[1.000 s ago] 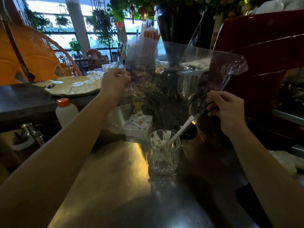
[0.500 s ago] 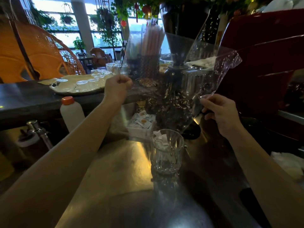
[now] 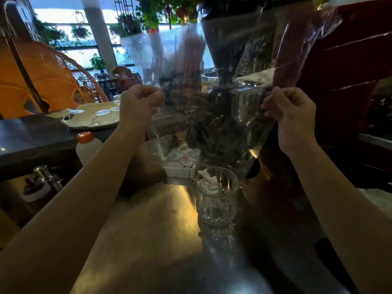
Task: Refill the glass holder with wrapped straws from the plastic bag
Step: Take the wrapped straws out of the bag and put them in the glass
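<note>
- Far left: orange woven chair behind a dark raised ledge; pale tray of small clear cups resting on that ledge.
- Below the ledge: white bottle with an orange cap, upright, beside a metal tap fitting.
- Left hand: raised above the counter, fingers curled into a loose fist, thumb pressed against forefinger, pinching the left edge of the plastic bag.
- Centre: bag clear, stretched taut between both hands and held up well above the worktop; no straws discernible inside it, only background objects seen through the film.
- Behind the bag: coffee grinder with a dark hopper, blurred through the plastic; white tray of sachets at its foot.
- Lower centre: glass holder, cut-glass, upright on the metal counter, directly beneath the bag's lower edge and apart from it; white paper ends of wrapped straws showing inside near the rim, on its left side.
- Right hand: level with the left, fingers closed, thumb and fingertips pressed together on the right edge of the bag.
- Far right: red machine casing behind the right forearm.
</note>
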